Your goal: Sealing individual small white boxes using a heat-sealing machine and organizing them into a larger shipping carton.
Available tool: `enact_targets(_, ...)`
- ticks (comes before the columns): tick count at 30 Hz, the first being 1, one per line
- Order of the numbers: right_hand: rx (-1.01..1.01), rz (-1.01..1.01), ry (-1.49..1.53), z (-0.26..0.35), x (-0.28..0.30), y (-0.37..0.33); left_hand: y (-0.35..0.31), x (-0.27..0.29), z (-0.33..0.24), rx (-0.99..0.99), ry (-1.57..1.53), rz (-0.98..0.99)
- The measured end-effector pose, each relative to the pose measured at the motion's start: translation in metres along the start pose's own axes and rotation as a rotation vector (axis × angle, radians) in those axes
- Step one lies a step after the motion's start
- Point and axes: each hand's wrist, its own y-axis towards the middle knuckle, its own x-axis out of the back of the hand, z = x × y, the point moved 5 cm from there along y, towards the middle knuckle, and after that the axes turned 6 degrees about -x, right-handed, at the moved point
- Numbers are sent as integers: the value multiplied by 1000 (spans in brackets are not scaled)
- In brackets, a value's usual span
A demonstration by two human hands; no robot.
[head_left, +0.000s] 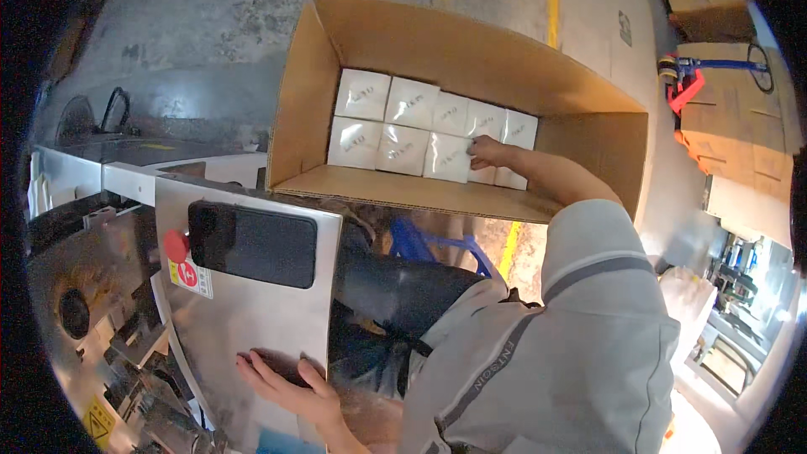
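Observation:
A large open cardboard carton (593, 147) holds two rows of small white boxes (403, 149), shiny as if wrapped in clear film, with grey print on top. My right hand (492, 154) reaches into the carton from the right. Its fingers are bent and closed on a white box (482, 175) in the near row, which the hand partly covers. At the lower left, my left hand (290, 387) lies on a flat metal panel (244, 319), fingers stretched out and holding nothing.
A black phone (252, 244) lies on the panel beside a red knob (175, 246). Machine parts (126, 328) fill the lower left. Blue metal legs (445, 245) show below the carton. Stacked cartons (735, 126) and a blue-handled pallet jack (719, 64) stand at the right.

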Motion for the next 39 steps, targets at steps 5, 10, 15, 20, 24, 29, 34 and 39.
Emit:
enact_targets(5, 224, 117, -91, 95, -72, 19, -6, 17, -8, 35, 154, 32)
enact_targets(10, -23, 30, -956, 183, -40, -29, -7, 14, -5, 9, 181, 27)
enact_targets(15, 181, -194, -496, 324, -25, -62, -10, 17, -8, 25, 158, -6)
enact_targets(20, 494, -297, -408, 478, -25, -128, -16, 18, 0, 7, 139, -88)
enact_targets(24, 650, -295, -217, 550, -44, -190, -24, 19, 6, 30, 49, -193)
enact_targets(29, 783, -265, -184, 599, -97, -271, -45, 49, 17, 20, -383, -476)
enact_targets(34, 806, -188, -137, 603, -133, -320, -126, 92, 80, 350, -764, -419)
enact_targets(39, 836, -160, -132, 604, -146, -330, -282, 213, 221, 613, 184, -1013)
